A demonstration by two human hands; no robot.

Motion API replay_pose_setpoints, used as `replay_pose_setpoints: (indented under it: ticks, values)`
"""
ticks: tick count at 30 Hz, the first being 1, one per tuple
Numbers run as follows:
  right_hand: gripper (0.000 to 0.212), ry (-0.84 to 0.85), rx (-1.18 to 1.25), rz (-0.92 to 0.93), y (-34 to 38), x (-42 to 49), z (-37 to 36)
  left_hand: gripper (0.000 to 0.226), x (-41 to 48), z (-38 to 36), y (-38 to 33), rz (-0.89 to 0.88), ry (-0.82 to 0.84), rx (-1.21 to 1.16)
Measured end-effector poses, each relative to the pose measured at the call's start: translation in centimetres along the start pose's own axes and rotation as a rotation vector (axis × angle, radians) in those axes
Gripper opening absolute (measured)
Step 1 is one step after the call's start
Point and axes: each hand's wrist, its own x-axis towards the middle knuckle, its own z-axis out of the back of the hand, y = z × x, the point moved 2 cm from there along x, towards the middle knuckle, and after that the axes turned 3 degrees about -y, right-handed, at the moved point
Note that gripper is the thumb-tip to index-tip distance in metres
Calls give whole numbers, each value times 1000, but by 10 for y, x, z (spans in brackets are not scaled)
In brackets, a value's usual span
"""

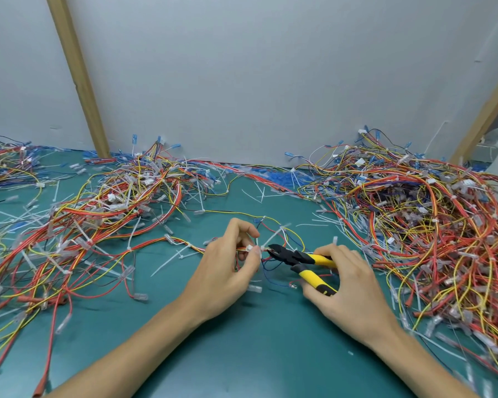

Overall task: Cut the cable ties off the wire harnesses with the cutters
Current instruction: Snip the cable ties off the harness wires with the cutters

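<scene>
**Cutters at the next tie, plenty left to clear**

Well to the left of our fingers sprawls a tangled heap of red, yellow and black wire harnesses (92, 222). White ties show on several of its bundles, so we judge that this heap needs more work.

Our left hand (227, 271) pinches a thin bundle of red and yellow wires (193, 246) between thumb and curled fingertips. The small white nylon cable tie (250, 248) sits right at those fingertips, its tail standing up.

Just to the right of the tie come the black-nosed, yellow-handled side cutters (299, 257). The tip is close beside the tie, though we cannot tell whether the blades touch it. The handles stand spread, so we take this cut as not yet made.

Our right hand (348, 288) wraps its fingers round both handles.

Beyond our fingers, loose white tie offcuts (259, 193) litter the teal bench mat (242, 354), which tells us a good many cuts are done.

Far to the right of our fingers rises a larger mound of mixed-colour harnesses (429, 225). We cannot tell how many ties remain in it.
</scene>
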Motion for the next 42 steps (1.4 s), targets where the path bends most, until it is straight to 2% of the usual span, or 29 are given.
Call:
replay_pose_setpoints:
  ticks: [5,17,23,33,42]
  values:
    - [36,12,16,-35,-3,0,-1,24,0,0,1,-20,6,61]
    - [37,11,-18,-29,3,0,2,14,2,1,7,26,-49,119]
    - [36,-11,-54,-18,4,-1,2,10,3,2,9,-6,-43,218]
    - [39,-87,-142,61,7,0,5,6,2,1,10,-72,-6,194]
    - [34,-64,-206,111,9,-1,7,7,1,1,10,-44,18,154]
